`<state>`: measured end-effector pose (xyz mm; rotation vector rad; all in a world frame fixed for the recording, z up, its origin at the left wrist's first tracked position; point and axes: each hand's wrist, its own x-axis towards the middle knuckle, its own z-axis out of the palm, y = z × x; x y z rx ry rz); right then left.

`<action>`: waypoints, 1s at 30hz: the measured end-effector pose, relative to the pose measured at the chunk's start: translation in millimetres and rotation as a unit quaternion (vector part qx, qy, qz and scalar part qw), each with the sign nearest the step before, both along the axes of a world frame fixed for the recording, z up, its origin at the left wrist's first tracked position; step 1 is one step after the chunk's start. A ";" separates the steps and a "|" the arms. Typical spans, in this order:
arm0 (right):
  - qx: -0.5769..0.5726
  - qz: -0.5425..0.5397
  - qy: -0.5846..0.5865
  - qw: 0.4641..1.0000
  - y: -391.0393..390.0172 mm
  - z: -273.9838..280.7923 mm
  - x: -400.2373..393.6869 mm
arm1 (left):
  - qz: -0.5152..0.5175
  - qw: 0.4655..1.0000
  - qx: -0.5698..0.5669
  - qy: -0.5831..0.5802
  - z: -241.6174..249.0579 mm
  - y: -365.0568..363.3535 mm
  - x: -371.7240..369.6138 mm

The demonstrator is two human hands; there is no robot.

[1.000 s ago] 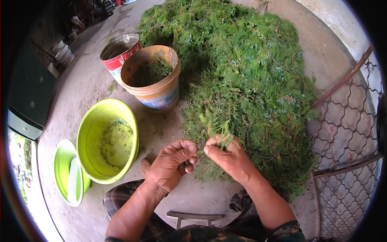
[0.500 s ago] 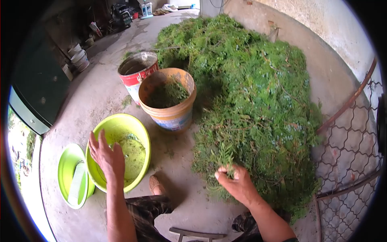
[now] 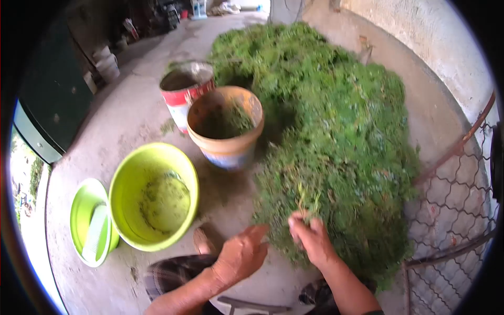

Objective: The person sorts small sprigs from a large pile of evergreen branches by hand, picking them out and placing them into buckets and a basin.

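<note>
My right hand point(image 3: 312, 239) is closed in a pinch on a small green sprig point(image 3: 303, 200), which sticks up from the fingertips. Behind it lies a big heap of cut evergreen branches point(image 3: 336, 136) with small pale bluish cones or berries among them. My left hand point(image 3: 242, 254) is just left of the right one, over the floor, its fingers pointing towards the sprig. Motion smears those fingers, so whether they hold anything does not show. To the left stands a lime-green basin point(image 3: 118, 197) with dark bits and some water-like sheen on its bottom.
A smaller green basin point(image 3: 79, 210) with a pale ridged board point(image 3: 94, 234) is at far left. Beyond are an orange-rimmed bucket point(image 3: 226, 142) containing greenery and a red-and-white bucket point(image 3: 176, 100). A wire-mesh gate point(image 3: 451, 210) borders the right side. A stool-like bar point(image 3: 252, 305) shows below.
My left hand has swung right, from over the lime-green basin to beside my right hand. The right hand keeps its sprig at the heap's edge. The view has shifted slightly.
</note>
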<state>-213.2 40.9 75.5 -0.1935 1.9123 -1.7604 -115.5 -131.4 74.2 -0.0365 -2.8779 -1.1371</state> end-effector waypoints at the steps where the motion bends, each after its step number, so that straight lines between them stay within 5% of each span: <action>1: -0.021 0.006 -0.031 0.999 4.4 1.4 2.1 | -0.011 1.000 -0.007 -0.005 0.8 0.7 1.0; 7: -0.153 -0.048 -0.098 0.982 2.8 -14.1 -8.6 | -0.002 0.995 -0.100 -0.024 -3.0 4.1 1.2; 10: -0.135 -0.065 -0.113 0.982 5.7 -14.3 -9.9 | -0.056 0.973 -0.208 -0.088 -7.6 7.1 6.7; 11: -0.050 -0.049 -0.129 0.989 11.1 -14.5 -13.9 | -0.091 0.956 -0.257 -0.106 -9.7 10.2 9.1; 15: -0.068 -0.107 -0.091 0.988 18.2 -31.2 -24.2 | -0.175 0.929 -0.306 -0.113 -9.4 27.5 17.6; 22: -0.257 -0.153 -0.246 0.922 13.4 -37.4 -28.4 | -0.347 0.895 -0.246 -0.135 -13.1 51.4 36.2; 30: -0.459 -0.065 -0.343 0.817 23.8 -76.7 -42.4 | -0.390 0.879 -0.230 -0.148 -15.6 63.1 51.8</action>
